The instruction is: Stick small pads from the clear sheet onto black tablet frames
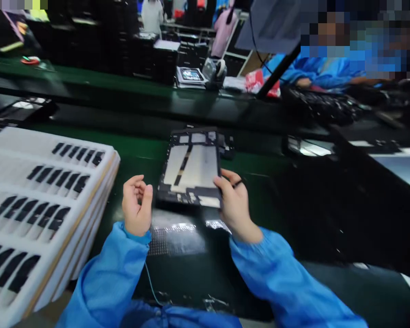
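Observation:
In the head view, a tablet with its inside exposed [205,166] is tilted above the dark green bench. It shows pale battery panels, a dark diagonal strip and black edges. My right hand [237,205] grips its lower right side, thumb on top and fingers beneath. Left of the tablet, apart from it, my left hand [136,207] is raised with fingers loosely curled and thumb separate; nothing shows in it. A thin blue cord [151,282] hangs below my left wrist. Behind the tablet's right edge lies a dark part [228,145], too blurred to name.
Stacked white foam trays [37,141] with rows of black-and-white parts stand at left. A raised shelf [123,89] crosses behind, bearing a device with a lit screen [191,75] and a tape dispenser [215,70]. A co-worker's blue sleeve [338,75] is at upper right.

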{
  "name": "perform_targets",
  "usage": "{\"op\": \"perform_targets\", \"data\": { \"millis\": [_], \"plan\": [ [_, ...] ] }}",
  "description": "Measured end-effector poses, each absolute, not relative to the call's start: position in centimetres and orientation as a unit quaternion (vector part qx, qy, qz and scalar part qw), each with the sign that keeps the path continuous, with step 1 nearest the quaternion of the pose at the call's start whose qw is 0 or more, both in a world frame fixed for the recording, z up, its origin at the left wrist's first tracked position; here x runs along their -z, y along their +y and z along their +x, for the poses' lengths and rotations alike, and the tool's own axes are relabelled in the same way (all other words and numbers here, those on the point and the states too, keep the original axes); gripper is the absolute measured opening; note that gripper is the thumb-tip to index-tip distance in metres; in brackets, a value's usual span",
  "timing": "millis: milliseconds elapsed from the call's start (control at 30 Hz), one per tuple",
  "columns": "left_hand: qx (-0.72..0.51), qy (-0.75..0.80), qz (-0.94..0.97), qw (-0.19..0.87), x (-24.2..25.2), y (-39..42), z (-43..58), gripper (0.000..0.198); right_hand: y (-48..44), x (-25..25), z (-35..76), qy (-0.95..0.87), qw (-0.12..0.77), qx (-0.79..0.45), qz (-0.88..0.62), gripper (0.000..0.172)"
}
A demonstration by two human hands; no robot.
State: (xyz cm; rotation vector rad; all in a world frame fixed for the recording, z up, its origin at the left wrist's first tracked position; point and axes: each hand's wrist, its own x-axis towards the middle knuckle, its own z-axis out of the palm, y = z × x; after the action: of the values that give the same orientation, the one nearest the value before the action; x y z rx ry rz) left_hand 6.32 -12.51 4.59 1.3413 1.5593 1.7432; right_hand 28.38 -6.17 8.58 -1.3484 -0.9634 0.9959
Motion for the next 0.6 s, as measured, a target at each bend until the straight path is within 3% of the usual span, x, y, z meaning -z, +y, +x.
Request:
{"op": "perform_targets", "data": {
  "millis": [100, 233, 500, 600],
  "plan": [
    [-0.664, 0.560, 0.432, 0.241, -3.2, -11.8, 5.0, 0.049, 4.2, -8.1, 19.7, -0.451, 0.524, -0.453, -0.563, 0.036],
    [-0.633, 0.559, 0.438, 0.309, -2.9, -12.9, 5.8, 0.046, 12.1, -6.8, 15.0, -0.513, 0.425, -0.476, -0.574, 0.042],
    [-0.582, 0.537, 0.427, 0.437, -3.2, -14.3, 8.1, 0.044, 14.2, -8.5, 31.1, -0.493, 0.329, -0.258, -0.763, 0.050],
    [-0.570, 0.546, 0.389, 0.476, -3.9, -15.7, 9.9, 0.044, 13.6, -8.1, 34.5, -0.487, 0.328, -0.265, -0.765, 0.044]
  ]
}}
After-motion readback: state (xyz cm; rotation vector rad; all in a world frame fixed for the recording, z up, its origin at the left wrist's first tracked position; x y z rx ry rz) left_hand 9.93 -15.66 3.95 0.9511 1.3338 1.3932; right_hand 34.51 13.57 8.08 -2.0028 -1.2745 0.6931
